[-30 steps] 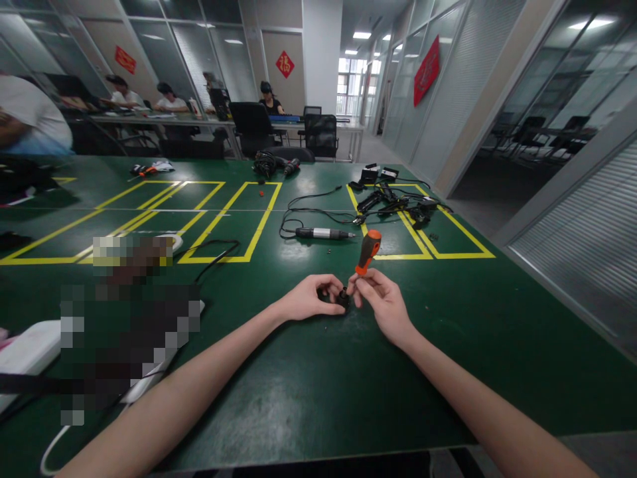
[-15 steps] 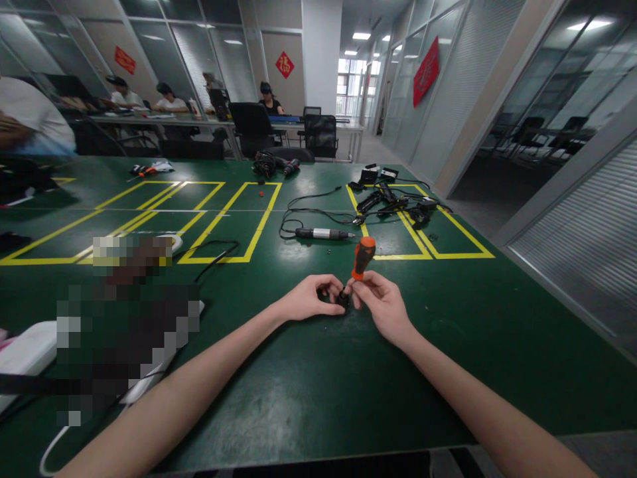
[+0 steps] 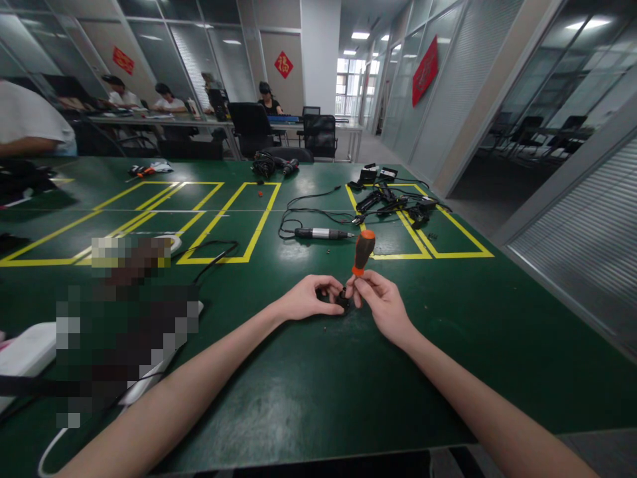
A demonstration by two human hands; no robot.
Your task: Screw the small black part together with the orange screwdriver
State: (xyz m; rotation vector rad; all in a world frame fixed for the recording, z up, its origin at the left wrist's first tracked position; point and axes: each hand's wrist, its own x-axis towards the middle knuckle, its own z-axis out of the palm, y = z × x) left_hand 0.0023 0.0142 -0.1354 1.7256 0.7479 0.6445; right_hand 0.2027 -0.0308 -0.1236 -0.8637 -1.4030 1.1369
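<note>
My left hand [image 3: 313,297] rests on the green table [image 3: 279,398], its fingers and thumb closed around a small black part [image 3: 343,303]. My right hand [image 3: 382,302] pinches a screwdriver [image 3: 365,251] low down, near the collar below its orange and black handle. The screwdriver stands almost upright, handle up, just right of the black part. Fingers hide its shaft and tip, so contact with the part cannot be made out. A tiny screw-like piece [image 3: 325,329] lies in front of my left hand.
Beyond my hands lies a corded electric screwdriver [image 3: 322,234]. Black parts and cables [image 3: 385,199] are heaped at the back right, and a power drill [image 3: 290,167] at the back. A blurred-out dark object [image 3: 134,338] is at left. A person in a white shirt [image 3: 30,119] sits far left.
The screwdriver handle has risen slightly and stands a little more upright, with my right fingers still at its lower end. My left hand keeps its place on the black part.
</note>
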